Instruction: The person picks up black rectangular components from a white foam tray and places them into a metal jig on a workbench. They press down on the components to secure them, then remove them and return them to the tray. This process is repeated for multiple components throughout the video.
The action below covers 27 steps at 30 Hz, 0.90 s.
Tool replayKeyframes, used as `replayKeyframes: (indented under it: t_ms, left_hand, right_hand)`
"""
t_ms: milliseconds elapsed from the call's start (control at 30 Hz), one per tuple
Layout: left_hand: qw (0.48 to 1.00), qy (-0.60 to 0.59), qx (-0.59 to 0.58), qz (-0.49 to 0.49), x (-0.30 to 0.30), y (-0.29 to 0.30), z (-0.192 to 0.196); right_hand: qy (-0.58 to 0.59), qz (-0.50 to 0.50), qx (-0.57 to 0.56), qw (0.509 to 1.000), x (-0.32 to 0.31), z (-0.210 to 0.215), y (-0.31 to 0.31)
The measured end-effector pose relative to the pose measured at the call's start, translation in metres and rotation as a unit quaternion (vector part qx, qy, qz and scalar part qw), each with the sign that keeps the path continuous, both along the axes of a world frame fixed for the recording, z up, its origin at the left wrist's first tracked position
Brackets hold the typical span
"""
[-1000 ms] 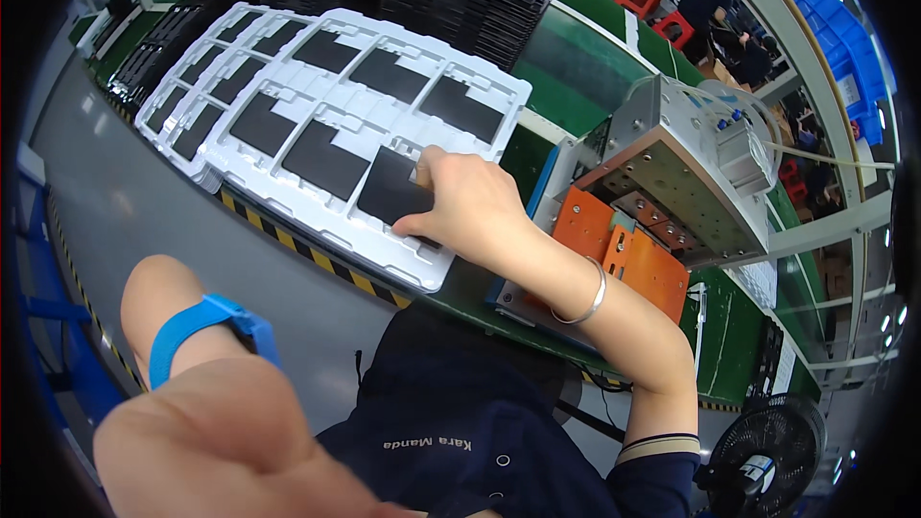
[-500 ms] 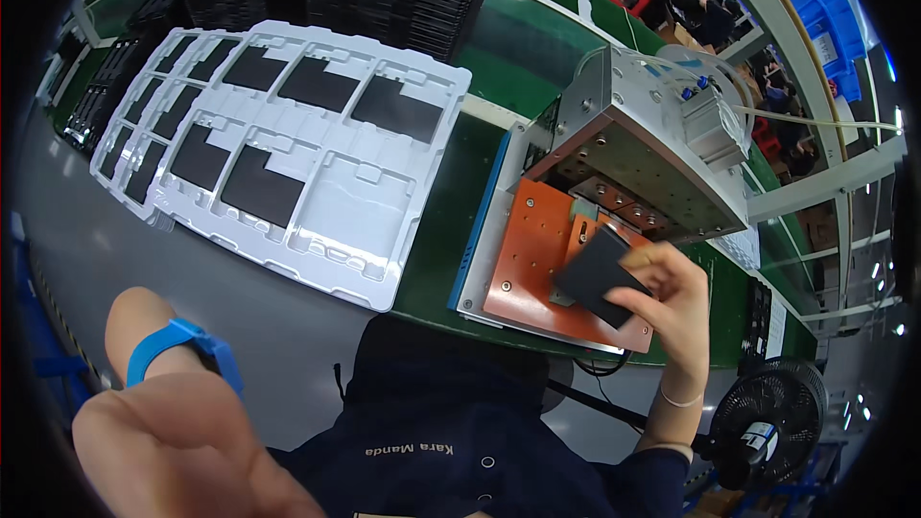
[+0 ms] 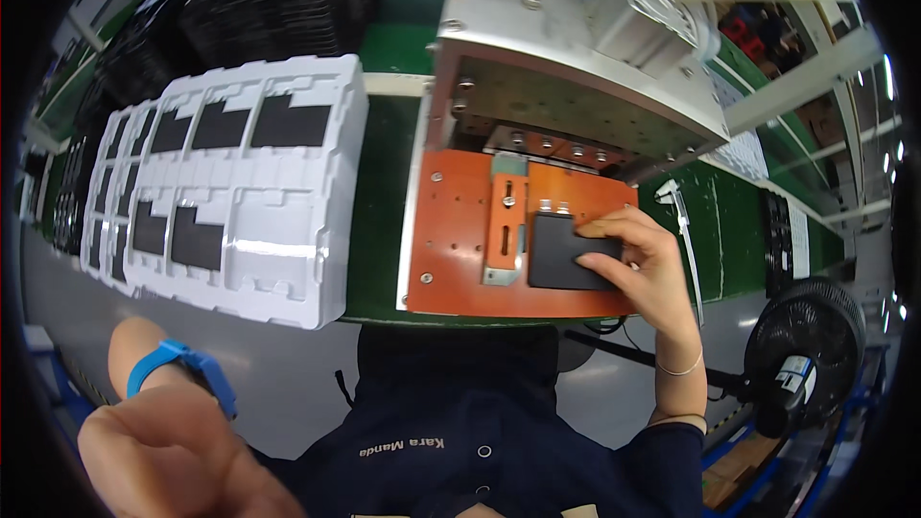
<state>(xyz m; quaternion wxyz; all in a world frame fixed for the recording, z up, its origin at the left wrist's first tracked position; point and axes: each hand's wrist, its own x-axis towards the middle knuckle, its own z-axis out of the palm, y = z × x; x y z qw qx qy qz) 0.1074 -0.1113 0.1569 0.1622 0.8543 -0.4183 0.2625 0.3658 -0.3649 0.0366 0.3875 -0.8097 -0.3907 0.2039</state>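
My right hand pinches the right edge of a flat black rectangular plate between thumb and fingers. This plate lies over the orange base of a metal press, just right of a slotted orange stop block. Above and behind it is the silver press head. My left hand is raised close at the lower left, below a blue wristwatch, away from the press; its fingers are foreshortened and hard to make out. Left of the press, a white moulded tray holds several black pieces in its pockets.
Tall stacks of black trays stand behind the white tray on the green bench. A caliper lies right of the press. A black fan stands at the lower right, and a slanting frame bar crosses the upper right.
My right hand has lowered the tilted black plate and squared it against the stop block on the orange base. The view has turned, so the press sits more upright. My left hand stays raised.
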Motion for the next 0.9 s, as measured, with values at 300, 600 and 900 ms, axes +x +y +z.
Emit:
replayKeyframes:
  t_ms: [300, 600, 900]
  left_hand:
    - [0.991, -0.011, 0.018, 0.134, 0.067, -0.015, -0.085]
    - [0.967, 0.231, 0.05, 0.096, 0.103, -0.017, -0.149]
    - [0.96, 0.242, 0.104, 0.095, 0.105, -0.016, -0.153]
  right_hand:
    - [-0.306, 0.089, 0.109, 0.941, 0.006, -0.028, 0.023]
    - [-0.393, 0.116, 0.046, 0.911, 0.0, -0.03, 0.026]
    - [-0.321, 0.085, 0.095, 0.938, 0.003, -0.031, 0.029]
